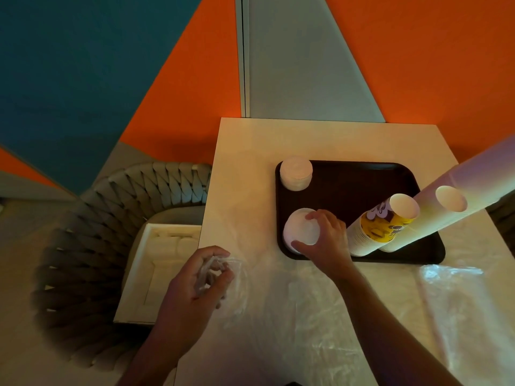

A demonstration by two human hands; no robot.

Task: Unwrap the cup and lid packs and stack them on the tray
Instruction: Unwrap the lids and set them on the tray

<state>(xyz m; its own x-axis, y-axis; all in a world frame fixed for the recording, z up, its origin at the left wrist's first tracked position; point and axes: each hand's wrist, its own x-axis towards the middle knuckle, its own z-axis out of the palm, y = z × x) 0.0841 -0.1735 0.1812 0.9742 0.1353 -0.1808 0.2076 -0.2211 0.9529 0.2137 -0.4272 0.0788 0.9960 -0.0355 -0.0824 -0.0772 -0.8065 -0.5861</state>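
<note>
Right hand [324, 238] curled over the lid stack [301, 230] at the tray's [348, 179] near-left corner — another lid stack [296, 172] far-left, cup stacks [384, 224] right. Left hand [200, 277] clutched crumpled plastic wrap [223, 274] near the pale table's [250, 140] left edge — woven chair [111, 207] beyond.

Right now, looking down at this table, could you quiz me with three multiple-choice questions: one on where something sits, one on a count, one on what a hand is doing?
1. Where is the lid stack under the right hand?
A. near-left corner of the tray
B. on the chair
C. off the tray

2. How many tall cup stacks stand on the tray?
A. one
B. two
C. four

3. What is the left hand doing?
A. resting flat
B. gripping clear plastic wrap
C. holding a cup

Answers:
1 A: the lid stack sits at that corner.
2 B: a printed cup stack and a plain cup stack.
3 B: fingers curl round the plastic wrap.
</note>
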